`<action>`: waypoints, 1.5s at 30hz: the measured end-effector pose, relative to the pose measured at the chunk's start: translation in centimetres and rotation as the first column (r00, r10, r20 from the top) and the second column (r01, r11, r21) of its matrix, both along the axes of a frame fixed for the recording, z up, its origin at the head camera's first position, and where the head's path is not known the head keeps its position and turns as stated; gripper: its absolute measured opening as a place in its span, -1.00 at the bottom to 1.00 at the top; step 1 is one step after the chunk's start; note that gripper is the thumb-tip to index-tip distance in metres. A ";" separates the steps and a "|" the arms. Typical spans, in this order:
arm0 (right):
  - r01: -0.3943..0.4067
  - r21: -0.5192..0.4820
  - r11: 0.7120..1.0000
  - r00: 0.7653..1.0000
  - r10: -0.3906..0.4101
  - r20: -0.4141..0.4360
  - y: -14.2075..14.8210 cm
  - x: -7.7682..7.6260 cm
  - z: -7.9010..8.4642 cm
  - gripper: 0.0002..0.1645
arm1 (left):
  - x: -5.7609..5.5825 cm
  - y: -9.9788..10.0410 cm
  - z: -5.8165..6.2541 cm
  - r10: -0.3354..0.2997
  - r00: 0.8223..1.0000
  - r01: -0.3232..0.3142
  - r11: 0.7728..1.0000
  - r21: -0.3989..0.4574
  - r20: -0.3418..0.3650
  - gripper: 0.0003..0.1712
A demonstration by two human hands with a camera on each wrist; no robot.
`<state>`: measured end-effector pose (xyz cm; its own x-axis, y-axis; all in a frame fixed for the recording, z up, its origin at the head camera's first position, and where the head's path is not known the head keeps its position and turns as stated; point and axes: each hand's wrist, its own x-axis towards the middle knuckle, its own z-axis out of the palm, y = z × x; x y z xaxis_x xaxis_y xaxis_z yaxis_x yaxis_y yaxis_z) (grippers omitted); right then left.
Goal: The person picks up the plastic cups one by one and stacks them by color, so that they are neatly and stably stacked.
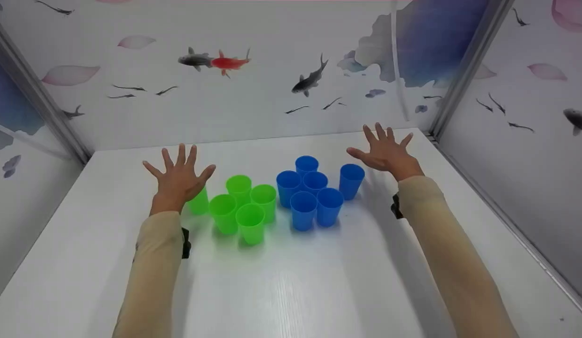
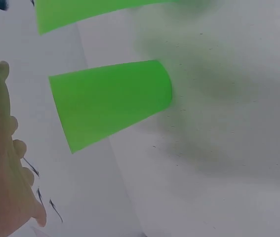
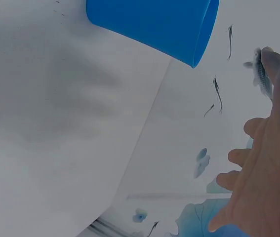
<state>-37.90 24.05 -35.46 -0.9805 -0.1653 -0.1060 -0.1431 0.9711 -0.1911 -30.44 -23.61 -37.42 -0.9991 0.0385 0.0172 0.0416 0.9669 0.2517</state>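
Both hands hover above the table with fingers spread, and neither holds anything. My left hand (image 1: 178, 180) is beside several green cups (image 1: 251, 223), partly covering the leftmost green cup (image 1: 198, 203). In the left wrist view, that hand lies at the left edge, apart from an upright green cup (image 2: 112, 101). My right hand (image 1: 387, 152) is up and to the right of a lone blue cup (image 1: 351, 182). More blue cups (image 1: 303, 211) stand upright in a close cluster at the middle. The right wrist view shows a blue cup (image 3: 152, 24) near the thumb, not touched.
The cups stand on a white table (image 1: 281, 286). A white back wall (image 1: 267, 108) with painted fish and petals rises behind it, and side walls stand left and right (image 1: 521, 164). Metal posts (image 1: 474, 65) mark the corners.
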 end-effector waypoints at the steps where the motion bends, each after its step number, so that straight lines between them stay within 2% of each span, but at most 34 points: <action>1: -0.002 0.002 1.000 1.000 0.002 -0.001 0.0 0.0 0.0 0.16 | 0.0 0.0 0.0 -0.001 1.000 0.001 1.000 -0.004 0.001 0.00; 16: -0.068 0.015 0.998 0.997 0.068 -0.030 -1.6 0.6 0.7 0.17 | 0.3 0.4 0.5 -0.035 0.999 0.035 0.999 0.003 -0.002 -0.02; 24: -0.115 -0.029 0.993 0.993 0.114 -0.038 -2.7 1.5 1.2 0.20 | 0.9 0.6 1.1 -0.111 0.994 0.111 0.994 0.011 -0.009 -0.01; 30: -0.153 -0.051 0.987 0.986 0.149 -0.077 -3.4 2.5 1.7 0.17 | 1.6 0.8 1.3 -0.178 0.983 0.176 0.982 -0.064 -0.032 -0.04; 33: -0.177 -0.070 0.982 0.981 0.170 -0.091 -3.8 3.1 1.8 0.15 | 2.0 1.0 1.3 -0.199 0.979 0.195 0.978 -0.075 -0.047 -0.05; 41: -0.219 -0.231 0.948 0.968 0.181 -0.173 -6.0 5.2 1.9 0.09 | 4.0 1.7 1.9 -0.242 0.955 0.241 0.970 -0.029 -0.169 -0.05; 45: -0.231 -0.333 0.914 0.968 0.181 -0.176 -7.2 6.6 1.8 0.04 | 4.9 1.5 1.9 -0.222 0.956 0.233 0.972 0.038 -0.192 -0.08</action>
<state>-31.28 16.89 -33.70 -0.9212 -0.3669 0.1293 -0.3823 0.7924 -0.4753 -25.54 -22.15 -35.50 -0.9431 0.2579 0.2098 0.3101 0.9100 0.2752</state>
